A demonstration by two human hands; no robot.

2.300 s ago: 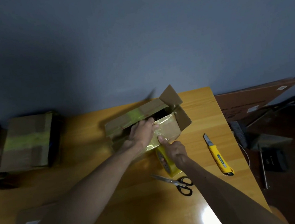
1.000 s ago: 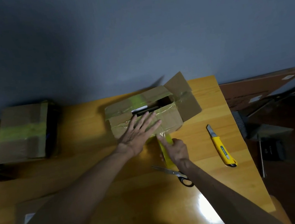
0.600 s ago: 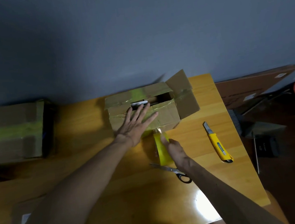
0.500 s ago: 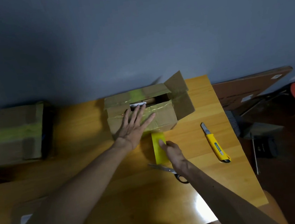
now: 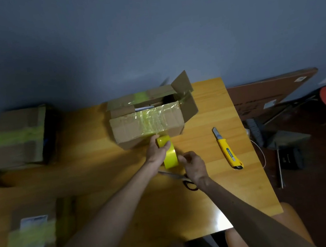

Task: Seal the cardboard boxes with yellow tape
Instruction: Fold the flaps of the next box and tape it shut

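The left hand [image 5: 157, 151] gripped the tape roll [image 5: 170, 157] beside the box [image 5: 133, 127]; the right hand [image 5: 195, 166] hovered loosely curled, empty, above the scissors [image 5: 169, 173].

Your cardboard box [image 5: 129, 127] stands partly open, a yellow tape strip [image 5: 151, 120] stuck down its near flap and front face. The tape roll [image 5: 170, 157] stands on edge just before it, gripped in your left hand [image 5: 157, 150].

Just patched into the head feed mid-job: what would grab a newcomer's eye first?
The bright yellow tape roll stands out at the centre of the table, gripped by the left hand, with a glossy strip running up onto the half-open cardboard box behind it. The right hand hovers beside the roll, over the scissors, and a yellow utility knife lies further right.
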